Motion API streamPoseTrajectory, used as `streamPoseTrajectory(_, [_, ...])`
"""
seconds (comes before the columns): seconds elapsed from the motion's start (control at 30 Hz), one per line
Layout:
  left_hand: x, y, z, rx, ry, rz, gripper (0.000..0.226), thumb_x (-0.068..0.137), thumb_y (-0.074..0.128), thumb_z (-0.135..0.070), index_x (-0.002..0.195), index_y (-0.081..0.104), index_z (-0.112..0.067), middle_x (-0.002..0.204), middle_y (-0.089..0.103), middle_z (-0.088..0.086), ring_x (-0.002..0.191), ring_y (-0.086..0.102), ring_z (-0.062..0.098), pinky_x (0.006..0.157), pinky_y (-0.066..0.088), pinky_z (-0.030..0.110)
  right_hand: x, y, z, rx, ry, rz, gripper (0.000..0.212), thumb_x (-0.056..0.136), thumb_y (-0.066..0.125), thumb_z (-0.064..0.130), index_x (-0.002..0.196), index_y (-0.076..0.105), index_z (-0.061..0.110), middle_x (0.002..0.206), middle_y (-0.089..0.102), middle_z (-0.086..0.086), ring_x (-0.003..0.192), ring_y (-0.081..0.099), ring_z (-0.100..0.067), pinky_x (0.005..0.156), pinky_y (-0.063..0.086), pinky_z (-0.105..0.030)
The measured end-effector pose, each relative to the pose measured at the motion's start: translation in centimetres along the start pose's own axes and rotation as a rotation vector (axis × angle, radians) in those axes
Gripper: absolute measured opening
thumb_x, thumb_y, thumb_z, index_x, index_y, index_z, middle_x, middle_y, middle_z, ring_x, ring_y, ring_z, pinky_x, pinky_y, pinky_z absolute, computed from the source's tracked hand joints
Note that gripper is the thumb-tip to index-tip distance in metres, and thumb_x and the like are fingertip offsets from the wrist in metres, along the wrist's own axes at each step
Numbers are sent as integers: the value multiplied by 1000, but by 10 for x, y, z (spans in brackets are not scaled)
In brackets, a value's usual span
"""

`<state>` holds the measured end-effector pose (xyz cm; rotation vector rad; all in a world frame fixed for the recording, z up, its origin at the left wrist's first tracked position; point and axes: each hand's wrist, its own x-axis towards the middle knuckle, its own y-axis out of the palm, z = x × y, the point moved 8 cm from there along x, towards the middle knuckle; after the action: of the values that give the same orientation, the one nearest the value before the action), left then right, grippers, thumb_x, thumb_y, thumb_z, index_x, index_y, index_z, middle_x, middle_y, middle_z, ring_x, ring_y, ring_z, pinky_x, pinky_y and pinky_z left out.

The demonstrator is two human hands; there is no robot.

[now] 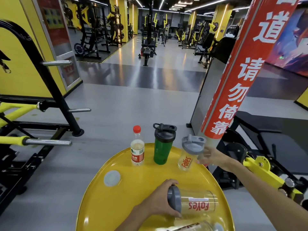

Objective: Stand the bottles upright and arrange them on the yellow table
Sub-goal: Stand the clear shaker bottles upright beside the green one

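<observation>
On the round yellow table point(126, 205) a red-capped water bottle point(137, 148) and a green shaker with a black lid point(162, 144) stand upright at the far edge. To their right my right hand point(212, 158) holds a clear grey-lidded shaker point(190, 154), tilted a little, its base near the table. Near me a second clear shaker point(195, 203) lies on its side, lid pointing left, and my left hand point(160, 200) grips its grey lid end. Another clear bottle point(191, 227) lies at the bottom edge, partly cut off.
A white round lid point(112, 178) lies on the table's left part. A red and white pillar point(240, 72) rises just right of the table. Black and yellow gym machines point(25, 130) stand left and right, with grey floor beyond.
</observation>
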<state>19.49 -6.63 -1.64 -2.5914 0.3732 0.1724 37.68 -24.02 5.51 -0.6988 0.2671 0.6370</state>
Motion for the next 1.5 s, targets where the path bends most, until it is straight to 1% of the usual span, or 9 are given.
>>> streamPoseTrajectory(0.1, [-3, -6, 1, 1, 9, -4, 107, 60, 95, -43, 147, 33, -39, 142, 38, -22, 131, 38, -2, 101, 33, 8, -25, 5, -18, -143, 57, -41, 28, 87, 75, 24, 98, 69, 0, 83, 66, 1, 70, 63, 1, 72, 56, -24])
streamPoseTrajectory(0.2, [-6, -10, 7, -89, -9, 9, 110, 64, 92, -47, 152, 26, -41, 148, 35, -17, 135, 37, 2, 109, 37, 20, -47, 41, -23, -404, 12, 117, 60, 76, 75, 59, 112, 70, 12, 105, 65, 6, 95, 60, -1, 80, 49, -16])
streamPoseTrajectory(0.3, [-10, -19, 16, -227, -81, -49, 92, 79, 79, -53, 154, 27, -38, 152, 35, -14, 138, 37, 5, 107, 40, 24, -50, 95, -26, -509, -40, 306, 92, 71, 75, 63, 149, 36, 30, 145, 39, 12, 134, 38, -7, 98, 36, -10])
streamPoseTrajectory(0.37, [-16, -27, 20, -288, -103, -95, 71, 90, 63, -58, 151, 32, -39, 153, 37, -13, 140, 36, 7, 108, 39, 25, -45, 124, -19, -567, -97, 377, 109, 71, 80, 58, 156, 21, 26, 155, 28, 6, 143, 28, -13, 114, 29, -23])
streamPoseTrajectory(0.63, [-51, -59, 37, -345, -98, -265, 56, 95, 48, -61, 146, 44, -37, 147, 47, -16, 138, 40, -1, 99, 36, 12, -24, 160, -3, -780, -268, 206, 105, 59, 90, 39, 145, 36, 15, 131, 49, -3, 120, 49, -23, 97, 45, -36])
streamPoseTrajectory(0.83, [-74, -74, 47, -372, -106, -360, 55, 93, 48, -62, 141, 49, -37, 142, 50, -22, 129, 44, -10, 87, 42, 6, -46, 131, 19, -361, -341, -52, 87, 55, 92, 26, 130, 49, 18, 121, 59, 8, 109, 57, -7, 85, 44, -11])
streamPoseTrajectory(1.17, [-71, -67, 45, -369, -78, -358, 53, 92, 52, -59, 139, 50, -37, 140, 52, -19, 131, 45, -5, 84, 44, 4, -76, 76, 6, 350, -252, -499, 85, 52, 99, 17, 124, 55, 22, 116, 66, 9, 105, 62, -1, 77, 52, -22])
streamPoseTrajectory(1.3, [-66, -57, 45, -337, -66, -326, 50, 92, 54, -63, 137, 50, -43, 140, 51, -22, 128, 47, -8, 90, 45, 12, -73, 85, -13, 433, -215, -579, 97, 47, 101, 20, 131, 52, 22, 119, 68, 4, 111, 63, -16, 92, 55, -41])
streamPoseTrajectory(1.5, [-65, -47, 40, -278, -38, -286, 48, 94, 53, -60, 139, 49, -42, 140, 50, -25, 129, 42, -13, 101, 39, 16, -72, 91, -17, 375, -244, -583, 88, 53, 98, 9, 126, 50, 21, 119, 65, -1, 110, 62, -13, 80, 53, -20])
